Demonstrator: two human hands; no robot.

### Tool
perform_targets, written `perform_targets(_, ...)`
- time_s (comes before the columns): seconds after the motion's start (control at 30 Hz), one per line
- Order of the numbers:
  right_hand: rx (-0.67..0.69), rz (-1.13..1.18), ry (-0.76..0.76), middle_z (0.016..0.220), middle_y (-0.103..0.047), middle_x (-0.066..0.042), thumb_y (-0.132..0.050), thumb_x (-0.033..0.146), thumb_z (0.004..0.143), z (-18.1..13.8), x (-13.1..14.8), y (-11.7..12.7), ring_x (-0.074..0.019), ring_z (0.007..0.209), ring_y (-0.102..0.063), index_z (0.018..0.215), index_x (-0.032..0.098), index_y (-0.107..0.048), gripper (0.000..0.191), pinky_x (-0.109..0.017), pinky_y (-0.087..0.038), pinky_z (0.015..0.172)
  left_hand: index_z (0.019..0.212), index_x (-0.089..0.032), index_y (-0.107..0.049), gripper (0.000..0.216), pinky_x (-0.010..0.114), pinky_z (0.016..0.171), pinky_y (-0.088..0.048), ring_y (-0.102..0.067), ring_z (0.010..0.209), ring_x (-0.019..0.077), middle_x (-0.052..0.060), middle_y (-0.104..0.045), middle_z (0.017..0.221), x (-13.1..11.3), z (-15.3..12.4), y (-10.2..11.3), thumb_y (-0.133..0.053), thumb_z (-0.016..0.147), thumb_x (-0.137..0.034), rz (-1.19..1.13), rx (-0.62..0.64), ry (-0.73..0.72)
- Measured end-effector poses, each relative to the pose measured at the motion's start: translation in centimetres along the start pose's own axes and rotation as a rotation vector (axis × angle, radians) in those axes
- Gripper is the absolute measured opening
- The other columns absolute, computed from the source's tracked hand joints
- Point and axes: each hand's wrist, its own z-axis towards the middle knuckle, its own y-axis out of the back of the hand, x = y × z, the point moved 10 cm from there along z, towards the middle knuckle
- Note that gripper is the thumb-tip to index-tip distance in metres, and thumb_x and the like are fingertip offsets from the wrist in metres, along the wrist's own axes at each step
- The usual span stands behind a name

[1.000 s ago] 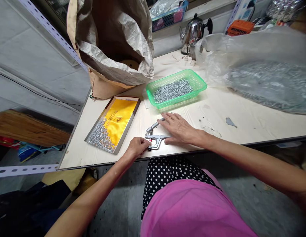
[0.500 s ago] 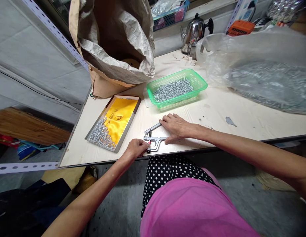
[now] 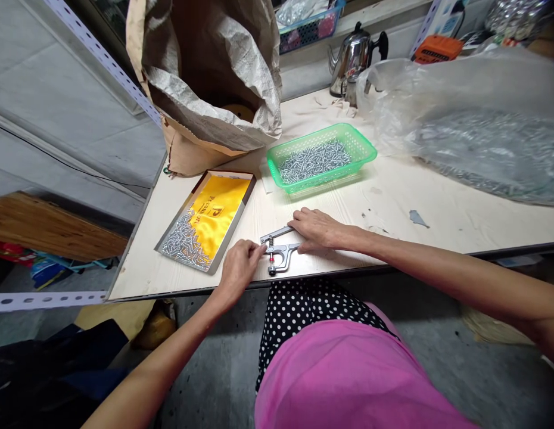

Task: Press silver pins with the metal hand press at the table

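Snap-fastener pliers (image 3: 283, 249) with grey handles, a spring and a red ring lie near the table's front edge, their jaw end to the left. My right hand (image 3: 319, 228) is wrapped over the ends of both handles, which are spread apart. Beside the jaw end, my left hand (image 3: 241, 262) has thumb and fingers pinched together; whatever is between them is too small to make out. To its left, a shallow tray (image 3: 235, 234) holds a yellow cloth (image 3: 218, 199) and a heap of small silvery metal pieces (image 3: 184, 243).
Behind the pliers, a green plastic basket (image 3: 324, 180) contains many similar metal pieces. A large woven sack (image 3: 209, 131) stands open at the back left. On the right lies a clear plastic bag (image 3: 482, 143) of shiny parts. A steel kettle (image 3: 355, 59) stands at the back.
My left hand has moved from the red ring at the pliers' lower end up and slightly left, to the spring end. My right hand stays on the handles.
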Motion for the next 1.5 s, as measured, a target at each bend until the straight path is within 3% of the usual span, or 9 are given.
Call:
perform_targets(0.2, 0.000, 0.029, 0.024, 0.111, -0.056, -0.015, -0.077, 0.045, 0.075, -0.3, 0.9, -0.1, -0.0286, 0.102, -0.050, 0.114, 0.011, -0.060, 0.055, -0.036, -0.044, 0.079, 0.134, -0.018, -0.045, 0.062, 0.042, 0.099, -0.043, -0.049, 0.117, 0.0278, 0.011, -0.053, 0.132, -7.6, 0.5, -2.9, -0.069, 0.081, -0.039, 0.221, 0.069, -0.517)
perform_targets(0.4, 0.002, -0.005, -0.046, 0.118, -0.056, -0.018, -0.079, 0.048, 0.070, -1.4, -0.2, -0.1, -0.0311, 0.105, -0.050, 0.125, 0.008, -0.052, 0.073, -0.040, -0.045, 0.085, 0.137, -0.010, -0.039, 0.074, 0.042, 0.098, -0.043, -0.048, 0.112, 0.0296, 0.015, -0.055, 0.123, -8.5, 2.7, -4.7, -0.070, 0.078, -0.042, 0.383, 0.205, -0.473)
perform_targets(0.7, 0.077, -0.095, -0.053, 0.105, -0.064, -0.016, -0.057, 0.021, 0.089, -0.7, 0.6, 0.6, -0.0271, 0.099, -0.057, 0.102, 0.011, -0.065, 0.018, -0.035, -0.046, 0.080, 0.105, -0.017, -0.057, 0.032, 0.037, 0.085, -0.047, -0.050, 0.105, 0.0262, 0.009, -0.057, 0.110, -8.7, 3.9, -4.8, -0.065, 0.082, -0.037, 0.401, 0.228, -0.340)
perform_targets(0.9, 0.093, -0.068, -0.014, 0.096, -0.066, -0.013, -0.046, 0.011, 0.093, -0.3, 0.6, -0.3, -0.0228, 0.090, -0.061, 0.099, 0.011, -0.065, 0.020, -0.033, -0.044, 0.077, 0.095, -0.018, -0.060, 0.015, 0.034, 0.084, -0.047, -0.052, 0.101, 0.0239, 0.006, -0.060, 0.103, -8.8, 4.0, -4.7, -0.061, 0.086, -0.030, 0.363, 0.210, -0.333)
perform_targets(1.03, 0.068, -0.077, -0.011, 0.102, -0.063, -0.014, -0.059, 0.025, 0.090, -0.3, -0.1, 0.3, -0.0266, 0.097, -0.058, 0.103, 0.010, -0.065, 0.021, -0.034, -0.045, 0.076, 0.105, -0.018, -0.061, 0.026, 0.037, 0.087, -0.048, -0.053, 0.105, 0.0263, 0.008, -0.060, 0.108, -8.3, 4.1, -4.3, -0.064, 0.084, -0.033, 0.345, 0.174, -0.313)
perform_targets(1.17, 0.063, -0.023, 0.036, 0.109, -0.060, -0.016, -0.073, 0.049, 0.078, -0.5, -1.5, 1.3, -0.0288, 0.100, -0.055, 0.116, 0.008, -0.060, 0.058, -0.034, -0.045, 0.077, 0.134, -0.015, -0.045, 0.055, 0.045, 0.101, -0.043, -0.047, 0.126, 0.0306, 0.015, -0.051, 0.135, -8.4, 1.2, -3.7, -0.065, 0.085, -0.028, 0.305, 0.001, -0.314)
perform_targets(1.27, -0.028, 0.004, 0.059, 0.108, -0.061, -0.015, -0.062, 0.040, 0.089, -0.5, -2.0, 3.0, -0.0259, 0.099, -0.055, 0.119, 0.009, -0.060, 0.042, -0.033, -0.043, 0.080, 0.141, -0.015, -0.037, 0.055, 0.052, 0.111, -0.034, -0.030, 0.142, 0.0325, 0.017, -0.041, 0.148, -9.9, -2.6, -5.0, -0.057, 0.091, -0.029, 0.269, -0.108, -0.442)
perform_targets(1.37, -0.156, -0.050, 0.110, 0.104, -0.062, -0.012, -0.053, 0.019, 0.094, 0.1, 0.2, 4.9, -0.0234, 0.097, -0.054, 0.113, 0.014, -0.065, 0.023, -0.032, -0.040, 0.080, 0.140, -0.013, -0.040, 0.056, 0.051, 0.113, -0.032, -0.027, 0.144, 0.0332, 0.017, -0.042, 0.148, -11.1, -4.7, -7.3, -0.050, 0.094, -0.043, 0.208, -0.149, -0.503)
perform_targets(1.5, -0.078, -0.127, 0.371, 0.098, -0.063, -0.008, -0.057, 0.020, 0.093, 1.3, 7.5, 3.7, -0.0231, 0.094, -0.050, 0.100, 0.021, -0.069, 0.015, -0.032, -0.037, 0.072, 0.135, -0.013, -0.048, 0.063, 0.050, 0.110, -0.035, -0.045, 0.132, 0.0341, 0.018, -0.054, 0.137, -11.1, -4.3, -9.4, -0.045, 0.092, -0.058, 0.111, -0.183, -0.444)
